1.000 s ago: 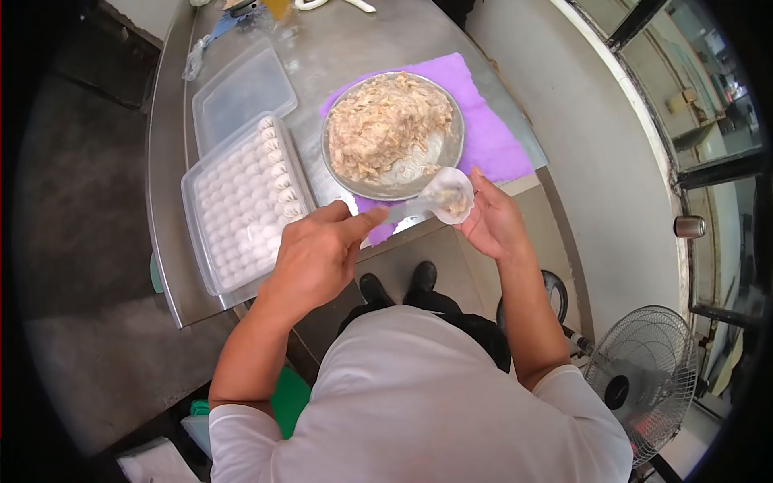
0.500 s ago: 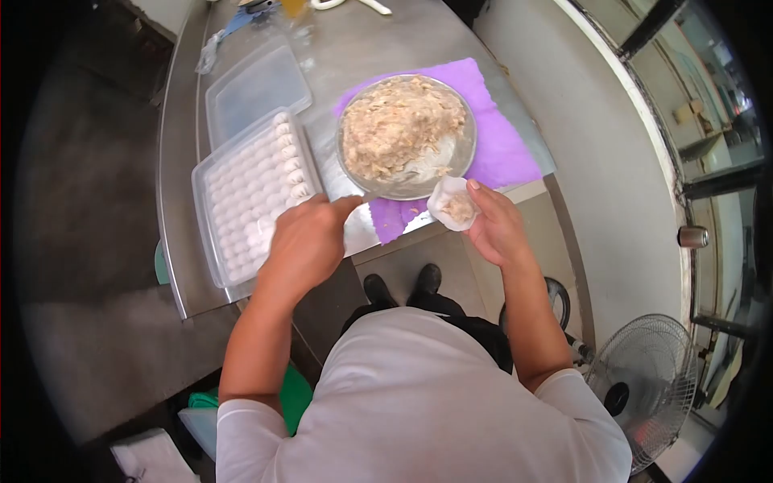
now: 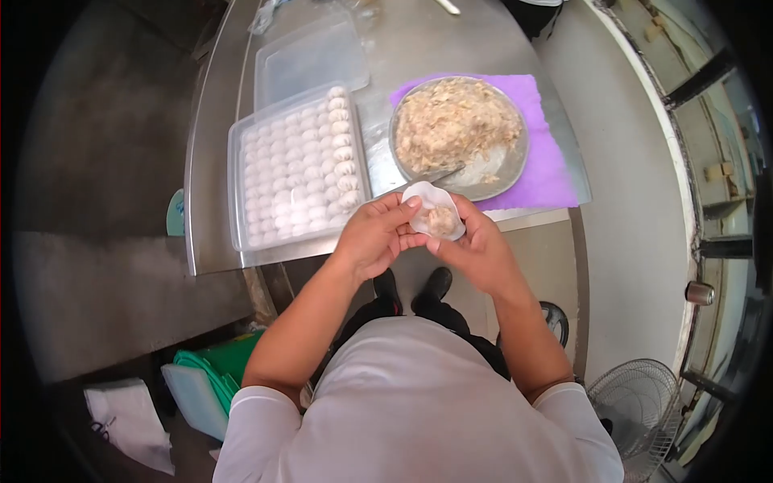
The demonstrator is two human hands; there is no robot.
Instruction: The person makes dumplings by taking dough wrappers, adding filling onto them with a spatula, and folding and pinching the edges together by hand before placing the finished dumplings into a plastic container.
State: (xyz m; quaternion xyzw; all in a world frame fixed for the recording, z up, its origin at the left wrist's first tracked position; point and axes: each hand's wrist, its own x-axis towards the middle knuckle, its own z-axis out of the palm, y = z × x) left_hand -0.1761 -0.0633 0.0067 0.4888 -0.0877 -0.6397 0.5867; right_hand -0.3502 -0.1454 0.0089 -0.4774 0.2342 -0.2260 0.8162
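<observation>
Between my two hands is a thin round white dough wrapper (image 3: 424, 193) with a lump of filling (image 3: 440, 220) on it. My left hand (image 3: 376, 233) pinches the wrapper's left edge between thumb and fingers. On its right side, my right hand (image 3: 481, 251) grips the edge. Just beyond them a round metal pan (image 3: 509, 180) holds a mound of pale filling (image 3: 455, 121), and a flat spreading tool (image 3: 439, 173) rests at its near rim. Rows of pleated white dumplings (image 3: 296, 173) fill a clear plastic box (image 3: 235, 193) to the left.
A clear lid (image 3: 310, 56) lies behind the box on the metal table (image 3: 419, 44). The pan stands on a purple cloth (image 3: 551, 169). Below right is a fan (image 3: 636, 402); a green bag (image 3: 213, 366) is at lower left. Part of another person (image 3: 531, 12) shows at the far edge.
My left hand has let go of the spreading tool, now at the pan, and has taken the wrapper's left edge. The view has turned, shifting the table rightward.
</observation>
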